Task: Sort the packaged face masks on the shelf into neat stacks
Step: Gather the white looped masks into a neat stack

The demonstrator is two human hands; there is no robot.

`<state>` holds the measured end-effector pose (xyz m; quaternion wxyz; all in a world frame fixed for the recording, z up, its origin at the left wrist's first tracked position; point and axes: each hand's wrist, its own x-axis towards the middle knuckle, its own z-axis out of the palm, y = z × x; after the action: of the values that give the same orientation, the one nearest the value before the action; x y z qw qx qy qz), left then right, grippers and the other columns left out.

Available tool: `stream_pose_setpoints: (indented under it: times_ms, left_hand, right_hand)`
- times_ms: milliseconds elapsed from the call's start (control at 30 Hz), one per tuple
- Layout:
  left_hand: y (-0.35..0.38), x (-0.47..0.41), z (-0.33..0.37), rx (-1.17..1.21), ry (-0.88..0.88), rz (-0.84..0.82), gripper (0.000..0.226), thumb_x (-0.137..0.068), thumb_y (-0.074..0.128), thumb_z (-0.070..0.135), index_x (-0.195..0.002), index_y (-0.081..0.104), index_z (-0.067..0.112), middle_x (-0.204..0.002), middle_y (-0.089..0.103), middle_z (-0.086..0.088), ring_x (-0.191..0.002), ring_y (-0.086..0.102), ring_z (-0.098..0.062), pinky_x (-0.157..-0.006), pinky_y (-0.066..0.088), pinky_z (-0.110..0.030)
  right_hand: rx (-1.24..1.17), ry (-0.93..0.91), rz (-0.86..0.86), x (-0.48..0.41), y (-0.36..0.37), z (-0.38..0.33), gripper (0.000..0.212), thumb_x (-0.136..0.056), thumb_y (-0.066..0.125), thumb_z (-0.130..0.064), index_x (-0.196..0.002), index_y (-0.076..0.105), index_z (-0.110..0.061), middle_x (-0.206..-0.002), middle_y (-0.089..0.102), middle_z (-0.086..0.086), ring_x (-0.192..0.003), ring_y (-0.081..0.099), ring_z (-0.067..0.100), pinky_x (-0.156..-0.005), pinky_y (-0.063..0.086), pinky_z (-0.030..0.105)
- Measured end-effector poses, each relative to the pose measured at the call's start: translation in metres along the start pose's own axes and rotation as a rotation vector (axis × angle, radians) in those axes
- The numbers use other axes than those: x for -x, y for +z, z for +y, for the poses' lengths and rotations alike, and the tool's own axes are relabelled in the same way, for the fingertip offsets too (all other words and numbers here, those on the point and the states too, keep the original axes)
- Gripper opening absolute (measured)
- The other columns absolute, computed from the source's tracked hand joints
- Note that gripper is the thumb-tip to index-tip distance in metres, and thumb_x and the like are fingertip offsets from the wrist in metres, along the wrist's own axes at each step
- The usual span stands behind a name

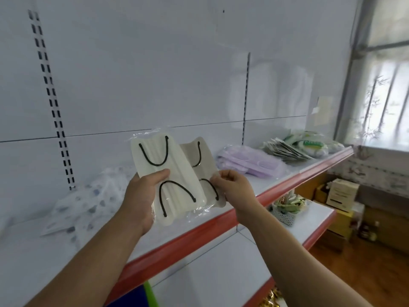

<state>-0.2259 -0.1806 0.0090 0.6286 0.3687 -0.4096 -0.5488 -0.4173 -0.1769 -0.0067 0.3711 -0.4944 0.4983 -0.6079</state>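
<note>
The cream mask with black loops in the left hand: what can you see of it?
The cream pleated face mask in clear plastic wrap is flat, with two black ear loops across its front. The left hand grips its lower left edge, thumb on front, holding it upright above the red-edged shelf. It overlaps a greyer wrapped mask pinched by the right hand.

The person's left grip point(141, 196) was a bare, ungloved hand with a broad back and a thick thumb. The right grip point(234, 187) was bare as well, its knuckles and short fingers plain to see. Both wrists were uncovered. The left forearm point(95, 251) and the right forearm point(283, 251) were bare and smooth all the way to the picture's lower edge. The fingernails were too blurred to describe.
</note>
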Motion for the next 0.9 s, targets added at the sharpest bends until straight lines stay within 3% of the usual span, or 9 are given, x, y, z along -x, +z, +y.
stream_pose_setpoints:
  times_ms: [333, 567, 800, 900]
  left_hand:
    - [0.084, -0.042, -0.039, 0.004, -0.062, -0.132, 0.031, -0.085, 0.07, 0.012, -0.115, 0.069, 0.017, -0.105, 0.075, -0.008, -0.1, 0.07, -0.032, -0.092, 0.053, -0.057]
    - [0.164, -0.078, -0.081, -0.033, -0.028, -0.08, 0.026, -0.086, 0.068, 0.012, -0.112, 0.07, 0.017, -0.103, 0.076, -0.008, -0.099, 0.071, -0.032, -0.089, 0.055, -0.055]
    - [0.26, -0.117, -0.124, -0.044, -0.036, 0.03, 0.031, -0.085, 0.069, 0.011, -0.115, 0.07, 0.017, -0.108, 0.075, -0.009, -0.099, 0.07, -0.032, -0.087, 0.055, -0.054]
    - [0.286, -0.129, -0.134, -0.04, -0.038, 0.073, 0.031, -0.085, 0.068, 0.011, -0.115, 0.07, 0.016, -0.106, 0.075, -0.009, -0.099, 0.07, -0.033, -0.088, 0.055, -0.056]
  right_hand:
    - [-0.051, 0.045, 0.108, -0.051, -0.077, 0.005, 0.004, -0.086, 0.069, -0.015, -0.086, 0.067, -0.013, -0.062, 0.063, -0.004, -0.061, 0.057, 0.014, -0.061, 0.046, 0.028]
    - [-0.081, 0.056, 0.097, -0.116, -0.156, 0.033, 0.003, -0.086, 0.069, -0.012, -0.089, 0.068, -0.011, -0.072, 0.067, -0.001, -0.06, 0.06, 0.011, -0.055, 0.048, 0.023]
    - [-0.089, 0.11, 0.132, -0.214, -0.257, 0.053, 0.007, -0.086, 0.07, -0.014, -0.09, 0.068, -0.008, -0.081, 0.068, 0.008, -0.072, 0.062, 0.021, -0.07, 0.055, 0.038]
    - [-0.088, 0.115, 0.223, -0.267, -0.283, 0.05, 0.003, -0.084, 0.068, -0.011, -0.082, 0.066, -0.013, -0.076, 0.065, 0.005, -0.067, 0.058, 0.02, -0.059, 0.052, 0.03]
